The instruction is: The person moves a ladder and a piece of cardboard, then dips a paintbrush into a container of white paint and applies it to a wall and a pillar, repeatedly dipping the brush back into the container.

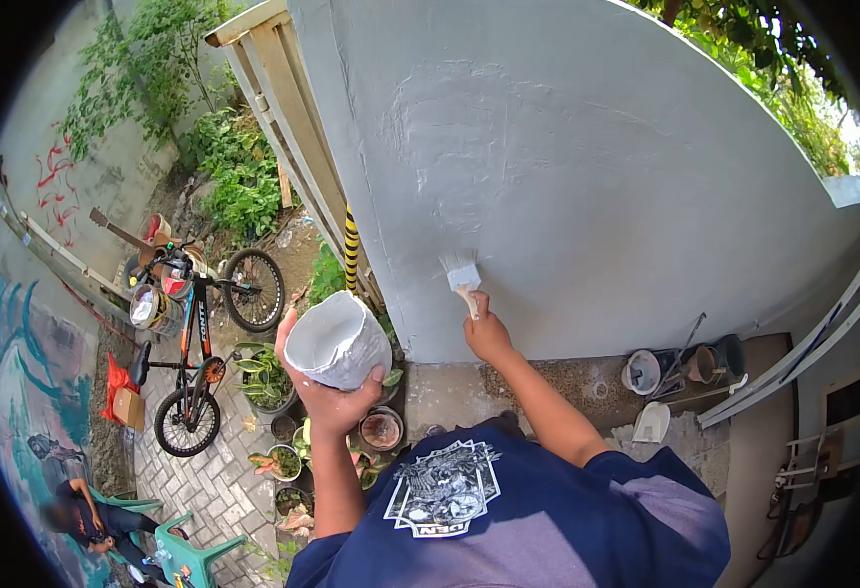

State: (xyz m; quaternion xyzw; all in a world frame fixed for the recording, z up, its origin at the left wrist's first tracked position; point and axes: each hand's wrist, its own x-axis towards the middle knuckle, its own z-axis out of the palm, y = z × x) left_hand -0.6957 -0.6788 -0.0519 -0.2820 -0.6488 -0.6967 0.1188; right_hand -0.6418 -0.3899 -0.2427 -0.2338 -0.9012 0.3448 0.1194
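My right hand (490,333) is closed round the handle of a paintbrush (464,277), its bristles against the lower part of the grey wall (567,196). Wet-looking streaks and ridges mark the wall above the brush. In my left hand (337,400) is a white, paint-crusted cup (340,341), held away from the wall with its mouth turned up toward me. Fingers wrap its left side and the thumb presses its lower right. White coating lines the inside of the cup.
Potted plants (283,461) stand below my left arm, near a parked bicycle (195,363). Buckets (642,372) and a white scoop-like container (651,422) sit at the wall's foot on the right. A person (92,519) sits by a green stool (190,554) at lower left.
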